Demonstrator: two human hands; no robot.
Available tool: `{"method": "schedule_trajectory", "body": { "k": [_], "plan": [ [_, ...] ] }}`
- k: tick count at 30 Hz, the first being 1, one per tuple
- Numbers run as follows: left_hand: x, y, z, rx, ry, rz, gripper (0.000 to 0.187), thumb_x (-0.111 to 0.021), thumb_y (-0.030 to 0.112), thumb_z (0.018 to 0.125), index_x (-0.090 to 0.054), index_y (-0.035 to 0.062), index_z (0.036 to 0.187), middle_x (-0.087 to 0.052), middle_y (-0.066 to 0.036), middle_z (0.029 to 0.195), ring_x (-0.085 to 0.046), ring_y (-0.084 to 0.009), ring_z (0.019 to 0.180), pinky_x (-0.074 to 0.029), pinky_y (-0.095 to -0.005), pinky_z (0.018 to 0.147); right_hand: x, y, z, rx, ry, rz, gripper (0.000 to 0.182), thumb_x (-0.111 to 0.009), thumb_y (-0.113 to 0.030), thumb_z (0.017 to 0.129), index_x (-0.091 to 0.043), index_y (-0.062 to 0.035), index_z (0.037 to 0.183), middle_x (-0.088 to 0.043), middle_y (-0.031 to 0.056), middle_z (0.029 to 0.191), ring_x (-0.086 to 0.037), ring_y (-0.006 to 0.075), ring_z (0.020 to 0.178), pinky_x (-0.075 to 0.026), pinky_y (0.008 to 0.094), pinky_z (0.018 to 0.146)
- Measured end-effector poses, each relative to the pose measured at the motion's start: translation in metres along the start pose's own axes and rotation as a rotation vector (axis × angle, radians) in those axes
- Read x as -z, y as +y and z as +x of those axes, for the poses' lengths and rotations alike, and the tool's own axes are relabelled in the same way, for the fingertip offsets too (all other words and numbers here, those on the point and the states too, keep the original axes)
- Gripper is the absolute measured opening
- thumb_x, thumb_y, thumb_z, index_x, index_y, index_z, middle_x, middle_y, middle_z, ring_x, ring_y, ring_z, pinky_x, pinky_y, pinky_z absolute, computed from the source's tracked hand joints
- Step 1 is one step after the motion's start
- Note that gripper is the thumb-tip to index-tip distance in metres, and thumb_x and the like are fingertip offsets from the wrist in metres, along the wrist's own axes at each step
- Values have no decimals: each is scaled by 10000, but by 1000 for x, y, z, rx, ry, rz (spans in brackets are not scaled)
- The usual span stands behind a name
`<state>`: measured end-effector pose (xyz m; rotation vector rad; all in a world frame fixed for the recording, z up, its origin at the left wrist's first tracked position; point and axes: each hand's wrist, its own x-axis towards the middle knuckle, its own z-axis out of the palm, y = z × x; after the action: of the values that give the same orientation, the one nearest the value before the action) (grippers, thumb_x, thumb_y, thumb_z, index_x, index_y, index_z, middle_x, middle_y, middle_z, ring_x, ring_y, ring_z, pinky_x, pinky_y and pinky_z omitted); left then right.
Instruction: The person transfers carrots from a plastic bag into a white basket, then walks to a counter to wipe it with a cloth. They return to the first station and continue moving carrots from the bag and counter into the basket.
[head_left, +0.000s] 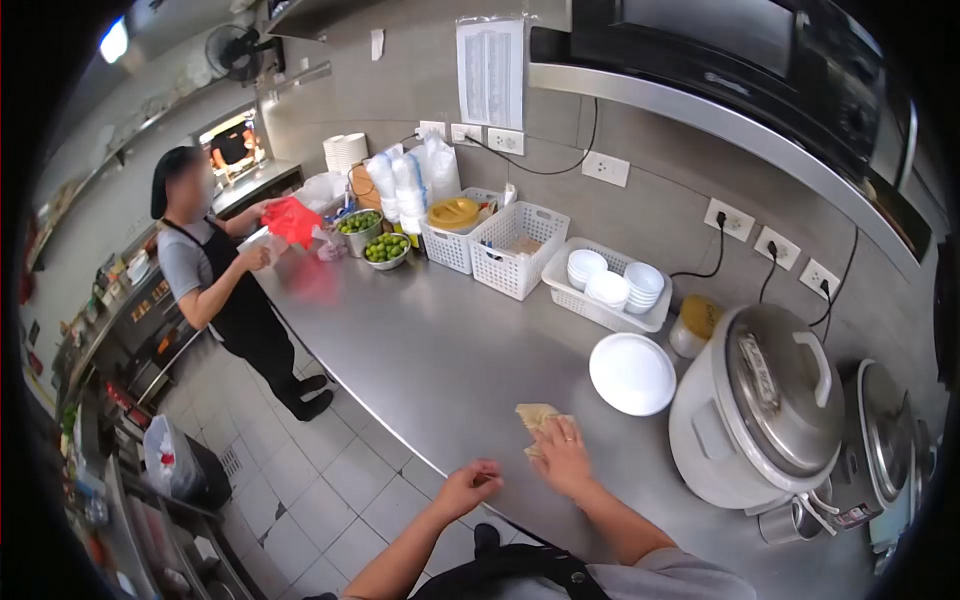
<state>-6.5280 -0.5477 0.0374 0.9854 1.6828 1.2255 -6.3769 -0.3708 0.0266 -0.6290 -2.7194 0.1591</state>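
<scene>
At the desk's near edge, a tan cloth [536,417] lies flat under the right hand [563,458], fingers spread and pressing it, mid-wipe by the look. Left hand [468,487] at eight o'clock, loosely curled, holding nothing. Next stroke needs steady pressure. Steel desk [440,350]; white plate [631,373] at one o'clock, rice cooker [760,410] at three. A co-worker [215,270] stands far left on the tiled floor.

Place: commercial kitchen.
Evidence: long stainless-steel counter [440,340], large rice cookers [765,410], stacked bowls [612,280] in baskets, tubs of limes [386,247], an aproned co-worker [225,280] at work.
</scene>
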Motion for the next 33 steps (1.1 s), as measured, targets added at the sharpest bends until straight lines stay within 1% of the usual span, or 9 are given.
{"method": "schedule_trajectory", "body": {
  "k": [3,6,9,12,15,18,21,26,33],
  "plan": [
    [37,8,28,168,-106,-313,271,-635,201,850,-590,42,1065,-614,-33,943,-572,-115,872,-457,-259,803,-30,-23,55,97,60,61,439,-582,-276,800,-532,-98,1198,-460,166,1261,-379,328,1220,-282,498,1013],
    [71,-5,63,233,-221,-453,251,-625,218,853,-602,42,1030,-619,-44,967,-570,-127,905,-452,-268,837,-62,-24,103,-45,22,369,373,-585,-233,833,-545,-95,1178,-561,109,1122,-511,240,1068,-391,433,917],
    [109,-8,114,213,-386,-507,263,-595,236,868,-594,40,1042,-621,-52,975,-571,-138,929,-452,-279,849,-70,-28,156,-726,-101,1604,311,-593,-222,867,-564,-78,1141,-599,40,978,-560,138,890,-452,314,788],
    [133,-17,175,108,-485,-354,267,-562,213,870,-581,32,1066,-620,-59,987,-578,-158,941,-458,-288,845,-25,-68,193,-737,-94,1757,273,-590,-231,887,-580,-51,1091,-587,18,930,-542,89,816,-456,234,694],
    [164,-19,226,-15,-457,-114,265,-532,188,857,-574,24,1060,-623,-63,972,-600,-185,891,-480,-301,787,-32,-93,239,-679,60,1393,220,-548,-172,899,-562,-39,1074,-595,30,922,-561,107,839,-468,253,720],
    [194,-5,259,48,-620,-138,229,-508,191,841,-586,14,964,-632,-81,867,-618,-225,779,-490,-347,692,-61,-102,272,-946,186,1384,173,-551,-183,895,-580,-31,972,-598,32,802,-561,88,725,-468,238,645],
    [212,-30,281,-186,-671,59,226,-486,207,838,-578,2,862,-618,-127,752,-613,-282,692,-474,-401,620,-78,-112,305,-1202,265,1309,182,-555,-202,893,-581,-32,831,-569,5,698,-522,65,642,-439,230,575],
    [233,-52,308,-408,-644,267,247,-466,213,837,-562,-10,794,-589,-182,686,-590,-342,651,-451,-438,598,-109,-114,336,-1206,446,1128,260,-553,-209,895,-546,-48,691,-504,-33,626,-430,40,579,-361,221,506],
    [229,-72,323,-400,-305,66,118,-517,121,822,-535,5,808,-577,-184,723,-575,-352,668,-447,-422,601,-137,-101,360,-1082,605,1255,282,-539,-232,901,-564,-19,717,-520,-12,641,-447,57,605,-384,232,536]
  ]
}}
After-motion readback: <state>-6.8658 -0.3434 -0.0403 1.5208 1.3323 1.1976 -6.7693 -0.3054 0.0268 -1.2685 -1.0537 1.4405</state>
